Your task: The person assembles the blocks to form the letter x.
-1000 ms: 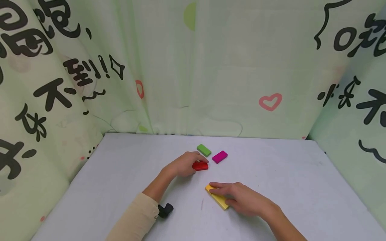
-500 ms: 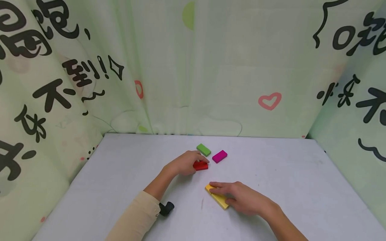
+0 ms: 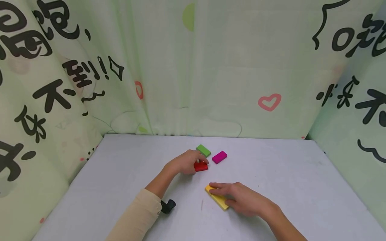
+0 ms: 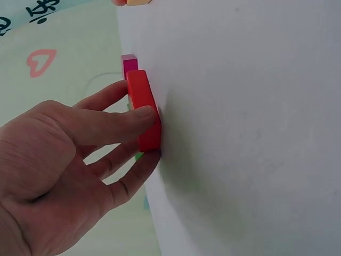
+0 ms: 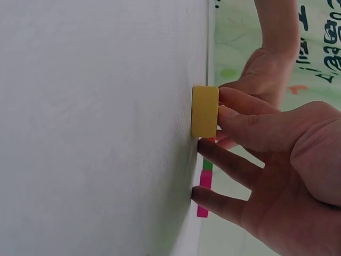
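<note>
A small red block [image 3: 201,166] is pinched by my left hand [image 3: 187,162], near the middle of the table. In the left wrist view the thumb presses the red block's [image 4: 144,133] near face, and other fingers stand behind it. Two yellow blocks [image 3: 221,202] appear to lie end to end, a seam showing near the far end. My right hand [image 3: 245,200] rests on them with fairly straight fingers. In the right wrist view its thumb touches the top of a yellow block [image 5: 204,112], while two fingertips touch the table beside it.
Beyond the left hand lie a green block [image 3: 203,150] and a magenta block [image 3: 219,157], apart from each other. The white table [image 3: 286,174] is bordered by printed fabric curtains [image 3: 229,67] at the back and sides. A black device [image 3: 168,206] sits at the left wrist.
My left hand has shifted very slightly to the right with the red block. The right hand and the yellow blocks stay where they were.
</note>
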Demonstrator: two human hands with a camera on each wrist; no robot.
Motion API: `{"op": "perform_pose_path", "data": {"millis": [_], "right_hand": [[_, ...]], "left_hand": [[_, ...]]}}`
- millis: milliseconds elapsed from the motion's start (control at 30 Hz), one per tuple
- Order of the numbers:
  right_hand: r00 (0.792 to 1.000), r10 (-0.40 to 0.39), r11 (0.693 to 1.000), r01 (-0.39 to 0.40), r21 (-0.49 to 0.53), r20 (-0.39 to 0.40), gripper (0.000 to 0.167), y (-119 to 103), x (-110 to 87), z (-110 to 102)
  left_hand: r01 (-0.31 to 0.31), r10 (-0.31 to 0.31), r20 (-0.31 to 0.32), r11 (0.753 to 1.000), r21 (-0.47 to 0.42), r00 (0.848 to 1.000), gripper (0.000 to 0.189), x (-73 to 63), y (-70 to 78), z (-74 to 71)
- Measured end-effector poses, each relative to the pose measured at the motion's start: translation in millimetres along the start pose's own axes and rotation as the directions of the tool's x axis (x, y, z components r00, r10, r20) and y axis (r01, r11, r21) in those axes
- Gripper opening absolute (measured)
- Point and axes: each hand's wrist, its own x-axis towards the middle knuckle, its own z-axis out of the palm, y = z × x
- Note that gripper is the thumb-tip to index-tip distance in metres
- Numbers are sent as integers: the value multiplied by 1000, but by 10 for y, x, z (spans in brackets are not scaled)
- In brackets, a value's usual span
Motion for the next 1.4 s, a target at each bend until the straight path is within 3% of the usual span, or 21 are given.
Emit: {"op": "perform_pose_path", "data": {"millis": [267, 900, 1400], "right_hand": [[1000, 11, 1000, -11, 6, 8, 54, 18, 8, 11], [1000, 11, 1000, -11, 2, 12, 56, 26, 15, 6], [1000, 13, 1000, -13, 13, 11, 54, 44, 24, 11]], "left_hand": [[34, -34, 1, 999, -32, 999, 54, -49, -13, -36], [42, -43, -5, 995, -89, 999, 53, -251, -20, -45], [-9, 9, -3, 997, -79, 1000, 52, -416, 23, 19]]}}
